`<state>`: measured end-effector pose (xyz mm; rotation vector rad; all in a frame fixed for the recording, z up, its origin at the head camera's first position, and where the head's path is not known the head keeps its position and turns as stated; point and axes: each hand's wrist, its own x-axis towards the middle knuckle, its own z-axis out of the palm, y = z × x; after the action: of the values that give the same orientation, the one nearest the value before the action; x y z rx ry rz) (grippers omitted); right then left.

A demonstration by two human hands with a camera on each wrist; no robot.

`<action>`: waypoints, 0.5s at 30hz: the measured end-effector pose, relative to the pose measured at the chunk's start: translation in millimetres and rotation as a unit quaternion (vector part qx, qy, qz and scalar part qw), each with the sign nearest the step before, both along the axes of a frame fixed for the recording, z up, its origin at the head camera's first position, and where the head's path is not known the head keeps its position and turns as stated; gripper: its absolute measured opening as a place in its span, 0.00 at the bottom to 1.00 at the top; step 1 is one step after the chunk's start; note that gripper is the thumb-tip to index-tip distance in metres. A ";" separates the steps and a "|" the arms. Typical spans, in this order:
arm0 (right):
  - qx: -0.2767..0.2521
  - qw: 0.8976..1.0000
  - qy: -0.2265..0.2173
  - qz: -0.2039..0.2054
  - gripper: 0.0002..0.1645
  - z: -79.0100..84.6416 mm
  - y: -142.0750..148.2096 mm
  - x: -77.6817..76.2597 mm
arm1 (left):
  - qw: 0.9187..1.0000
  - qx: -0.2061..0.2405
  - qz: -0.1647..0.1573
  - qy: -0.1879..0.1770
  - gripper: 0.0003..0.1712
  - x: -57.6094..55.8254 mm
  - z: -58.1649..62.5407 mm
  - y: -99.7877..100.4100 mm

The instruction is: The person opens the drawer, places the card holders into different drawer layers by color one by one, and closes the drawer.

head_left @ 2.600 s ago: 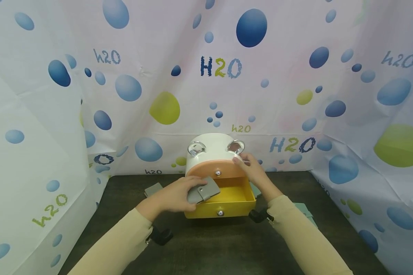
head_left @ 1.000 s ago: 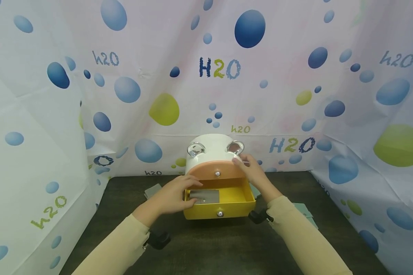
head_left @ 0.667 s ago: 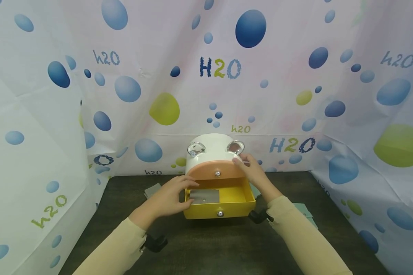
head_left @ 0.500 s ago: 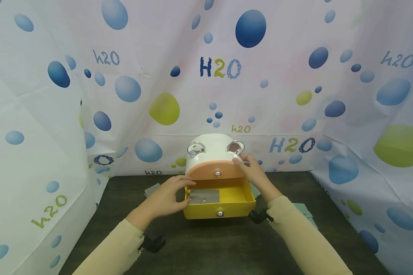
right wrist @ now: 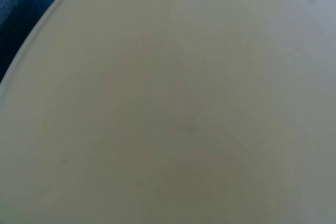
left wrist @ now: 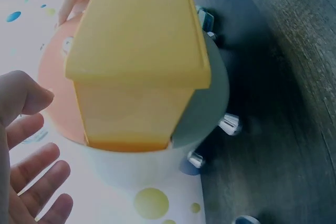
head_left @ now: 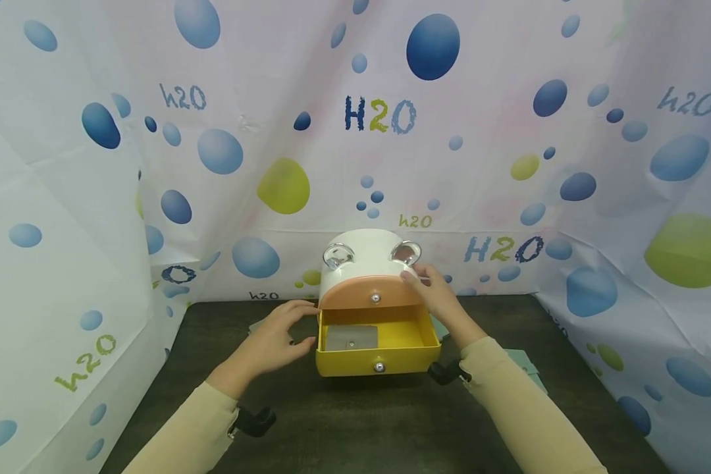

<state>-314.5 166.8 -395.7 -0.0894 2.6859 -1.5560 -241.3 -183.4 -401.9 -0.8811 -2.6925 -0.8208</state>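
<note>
A white rounded desktop drawer box [head_left: 367,257] with silver ears stands on the dark table. Its orange upper drawer [head_left: 349,293] is closed, while the yellow drawer [head_left: 403,363] below is pulled out. Flat in the left part of that drawer lies a small grey snap wallet [head_left: 352,338]. My left hand [head_left: 268,342] is just left of the yellow drawer, fingers loosely bent and holding nothing. My right hand [head_left: 435,296] rests against the box's upper right side, fingertips by the orange drawer's edge. A pale surface fills the right wrist view, hiding that hand.
Another grey piece [head_left: 255,326] is mostly hidden behind my left hand. To the right on the table [head_left: 367,434] lies a teal wallet [head_left: 524,363], and a second teal piece [head_left: 440,328] shows beside the drawer. A printed curtain [head_left: 355,158] surrounds the table.
My left hand has let go of the grey wallet, which now lies in the yellow drawer. That hand has drawn back to the left, out of the drawer. My right hand has stayed put.
</note>
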 end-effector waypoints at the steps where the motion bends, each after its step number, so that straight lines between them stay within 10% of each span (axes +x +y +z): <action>1: 0.000 1.000 0.001 0.000 0.54 0.0 0.1 0.1 | 1.000 0.000 0.003 -0.002 0.29 0.1 -0.8 -0.8; 15: -0.004 1.000 0.004 0.002 0.53 0.1 0.2 -1.3 | 0.999 0.011 0.052 -0.010 0.27 -7.5 -29.8 -13.7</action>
<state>-315.7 167.0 -395.7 -0.0999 2.6830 -1.5698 -248.8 -197.1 -431.7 -0.7252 -2.7148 -0.8379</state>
